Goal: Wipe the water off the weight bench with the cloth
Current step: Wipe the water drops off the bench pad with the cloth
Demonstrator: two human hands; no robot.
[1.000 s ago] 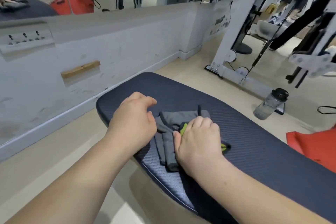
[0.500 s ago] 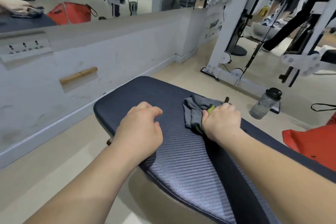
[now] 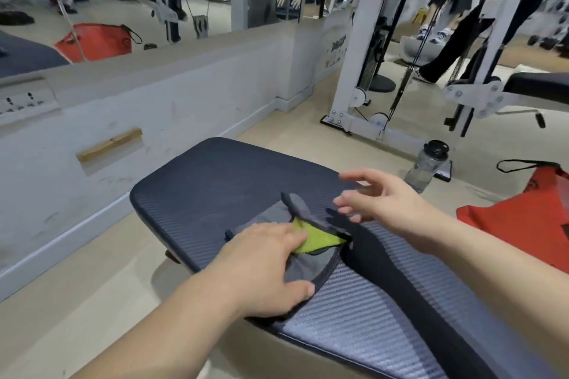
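The dark blue ribbed weight bench [image 3: 215, 181] runs from the centre to the lower right. A grey cloth with a yellow-green inner side [image 3: 311, 237] lies partly unfolded on the pad near its left end. My left hand [image 3: 264, 264] rests flat on the cloth, fingers stretched over the grey part and touching the green fold. My right hand [image 3: 378, 197] hovers just above the pad to the right of the cloth, fingers spread and holding nothing. I cannot make out water on the bench.
A clear water bottle with a black lid [image 3: 429, 164] stands on the floor beyond the bench. A red bag [image 3: 523, 215] lies at the right. A white cable machine frame [image 3: 360, 71] rises behind. A low white wall with a mirror [image 3: 154, 95] runs along the left.
My right hand has let go of the cloth and lifted off with fingers spread. My left hand moved from the bare pad onto the cloth, which now lies opened with its green side showing.
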